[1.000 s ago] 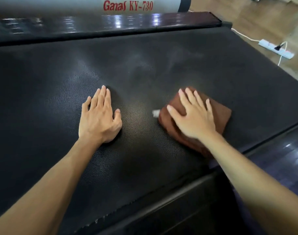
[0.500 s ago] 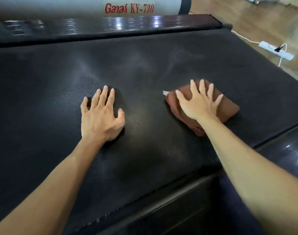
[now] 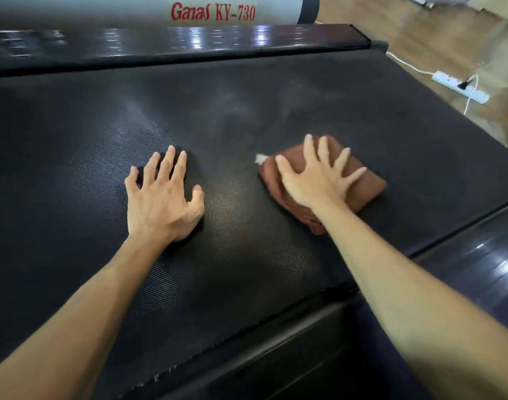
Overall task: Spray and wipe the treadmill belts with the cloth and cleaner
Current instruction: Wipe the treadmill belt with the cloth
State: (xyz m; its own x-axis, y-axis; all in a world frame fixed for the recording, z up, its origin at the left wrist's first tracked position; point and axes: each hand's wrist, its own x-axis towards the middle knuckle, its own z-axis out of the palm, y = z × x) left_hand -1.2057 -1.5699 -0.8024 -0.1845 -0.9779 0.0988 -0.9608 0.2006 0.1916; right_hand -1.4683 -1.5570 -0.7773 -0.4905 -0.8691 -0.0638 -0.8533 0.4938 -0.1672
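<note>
Wiping step: our right hand [image 3: 316, 180], fingers spread flat, presses the folded brown cloth [image 3: 371, 186] on the textured black treadmill belt [image 3: 247, 105]; left hand [image 3: 160, 200] braces open. Next: we sweep the unwiped far belt.

Red lettering "Ganas KY-730" stands on the pale grey treadmill housing [image 3: 131, 10] at the far edge, above the glossy dark rail [image 3: 189, 41].

The right hand [image 3: 319, 176] has pushed the brown cloth [image 3: 368, 184] away across the belt [image 3: 247, 111], then slightly back. Its fingers are spread wider now.
</note>
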